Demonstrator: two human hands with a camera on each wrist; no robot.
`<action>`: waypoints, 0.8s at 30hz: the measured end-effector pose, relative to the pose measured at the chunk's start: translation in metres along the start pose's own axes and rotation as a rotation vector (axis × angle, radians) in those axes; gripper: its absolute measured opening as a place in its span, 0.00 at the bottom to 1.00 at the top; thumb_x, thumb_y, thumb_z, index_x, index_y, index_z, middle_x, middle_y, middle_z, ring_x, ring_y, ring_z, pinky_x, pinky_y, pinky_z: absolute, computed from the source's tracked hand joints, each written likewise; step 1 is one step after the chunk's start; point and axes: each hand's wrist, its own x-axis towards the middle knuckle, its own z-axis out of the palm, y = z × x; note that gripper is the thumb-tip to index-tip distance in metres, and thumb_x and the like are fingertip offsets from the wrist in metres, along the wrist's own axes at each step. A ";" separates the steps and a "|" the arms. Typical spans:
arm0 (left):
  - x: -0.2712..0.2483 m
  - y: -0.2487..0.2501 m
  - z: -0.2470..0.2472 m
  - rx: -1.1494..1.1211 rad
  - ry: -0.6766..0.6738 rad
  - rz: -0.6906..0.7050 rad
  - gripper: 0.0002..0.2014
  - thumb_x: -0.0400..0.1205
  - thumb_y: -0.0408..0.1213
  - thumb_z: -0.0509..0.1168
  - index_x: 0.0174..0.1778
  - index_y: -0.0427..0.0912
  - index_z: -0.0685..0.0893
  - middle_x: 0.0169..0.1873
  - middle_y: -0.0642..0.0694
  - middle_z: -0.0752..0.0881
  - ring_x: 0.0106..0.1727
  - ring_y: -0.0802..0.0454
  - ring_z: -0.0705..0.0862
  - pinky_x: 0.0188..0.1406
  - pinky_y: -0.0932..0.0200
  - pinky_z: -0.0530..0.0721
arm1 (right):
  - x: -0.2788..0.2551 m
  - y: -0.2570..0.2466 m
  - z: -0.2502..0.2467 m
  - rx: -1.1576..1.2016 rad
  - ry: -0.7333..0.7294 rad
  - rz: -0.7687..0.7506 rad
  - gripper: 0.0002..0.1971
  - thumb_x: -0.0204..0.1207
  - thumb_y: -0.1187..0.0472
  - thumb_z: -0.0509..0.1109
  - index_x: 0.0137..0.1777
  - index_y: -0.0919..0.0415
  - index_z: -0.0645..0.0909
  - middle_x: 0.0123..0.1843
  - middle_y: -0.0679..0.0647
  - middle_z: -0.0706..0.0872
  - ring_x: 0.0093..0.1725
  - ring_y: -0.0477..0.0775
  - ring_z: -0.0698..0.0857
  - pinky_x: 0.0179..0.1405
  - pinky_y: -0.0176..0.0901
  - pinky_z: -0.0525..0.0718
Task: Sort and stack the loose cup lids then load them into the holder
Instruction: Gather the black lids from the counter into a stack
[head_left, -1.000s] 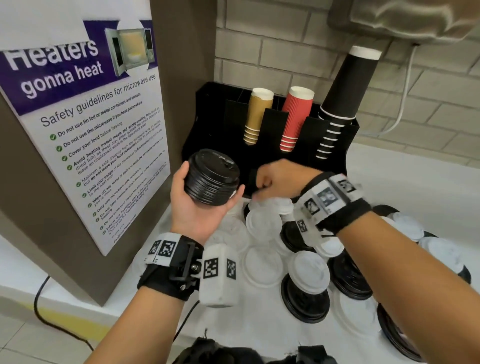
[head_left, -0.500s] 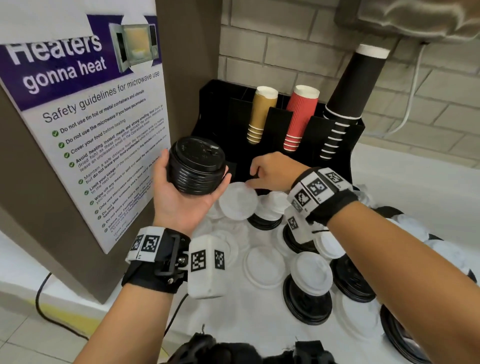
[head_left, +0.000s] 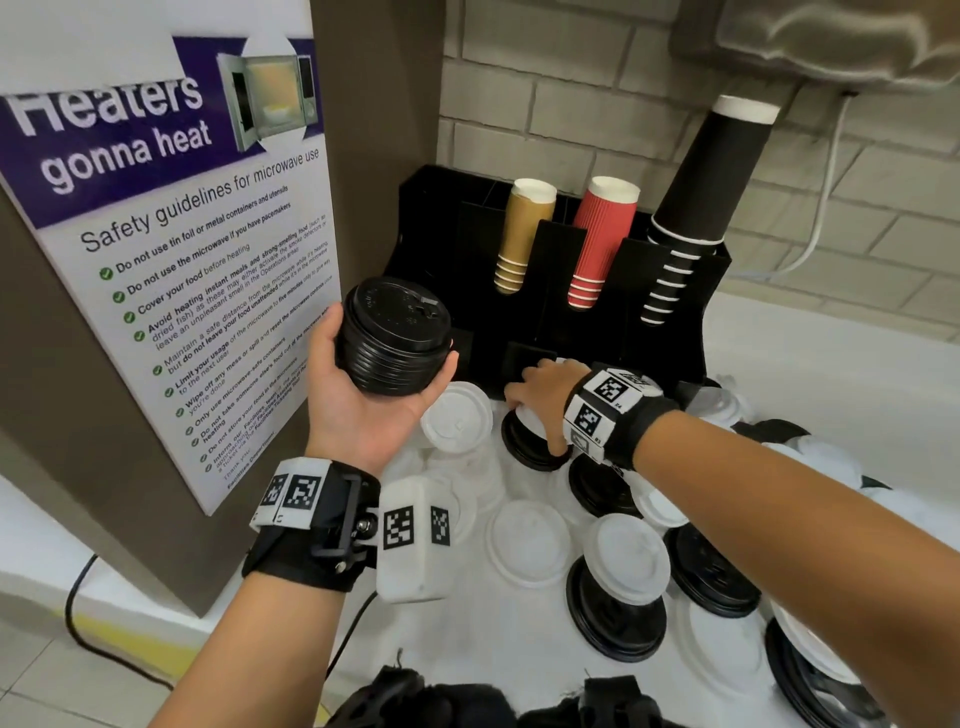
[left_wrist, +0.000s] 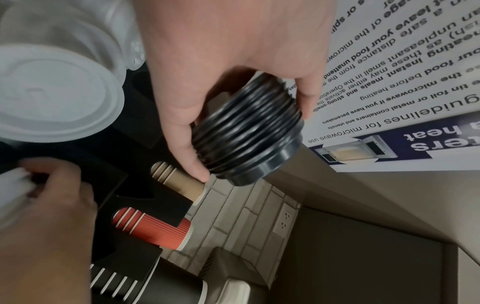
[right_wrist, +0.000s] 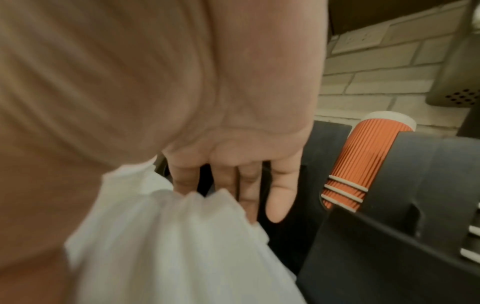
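My left hand (head_left: 395, 376) holds a stack of black lids (head_left: 395, 322) palm-up in front of the poster; the left wrist view shows thumb and fingers curled round the ribbed stack (left_wrist: 246, 133). My right hand (head_left: 535, 421) reaches down in front of the black holder (head_left: 670, 332) and grips a short stack of white lids (head_left: 522, 415) that sits on a black lid (head_left: 530, 454). The right wrist view shows its fingers (right_wrist: 246, 189) behind the blurred white lids (right_wrist: 176, 246). The holder's front slots are dark and partly hidden by the hand.
Gold cups (head_left: 522, 234), red cups (head_left: 597, 244) and tall black cups (head_left: 696, 197) stand in the holder. Several loose white lids (head_left: 527, 540) and black lids (head_left: 714, 577) cover the white counter (head_left: 831, 374). A poster panel (head_left: 171, 260) stands close on the left.
My right hand has dropped from the holder's front onto the white lid stack. The left hand with the black stack has shifted slightly left and up.
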 end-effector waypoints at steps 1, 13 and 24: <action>0.001 0.000 -0.001 0.003 0.003 0.001 0.26 0.71 0.56 0.69 0.60 0.43 0.87 0.66 0.37 0.85 0.70 0.35 0.80 0.57 0.39 0.85 | -0.001 0.002 -0.001 -0.015 -0.007 0.022 0.46 0.60 0.53 0.82 0.77 0.51 0.63 0.70 0.57 0.71 0.70 0.61 0.71 0.51 0.53 0.74; 0.007 -0.006 0.001 0.027 -0.023 0.007 0.23 0.70 0.55 0.71 0.53 0.43 0.92 0.64 0.37 0.86 0.67 0.36 0.83 0.56 0.39 0.85 | 0.015 -0.015 0.017 -0.014 -0.002 -0.010 0.48 0.58 0.47 0.81 0.78 0.50 0.61 0.66 0.56 0.75 0.66 0.60 0.72 0.47 0.53 0.69; 0.002 -0.005 0.009 0.021 -0.036 -0.001 0.24 0.71 0.55 0.70 0.55 0.43 0.91 0.64 0.37 0.85 0.69 0.37 0.81 0.57 0.41 0.85 | 0.025 -0.011 0.024 0.198 0.052 0.009 0.32 0.53 0.50 0.75 0.56 0.39 0.61 0.45 0.50 0.73 0.60 0.62 0.70 0.52 0.58 0.68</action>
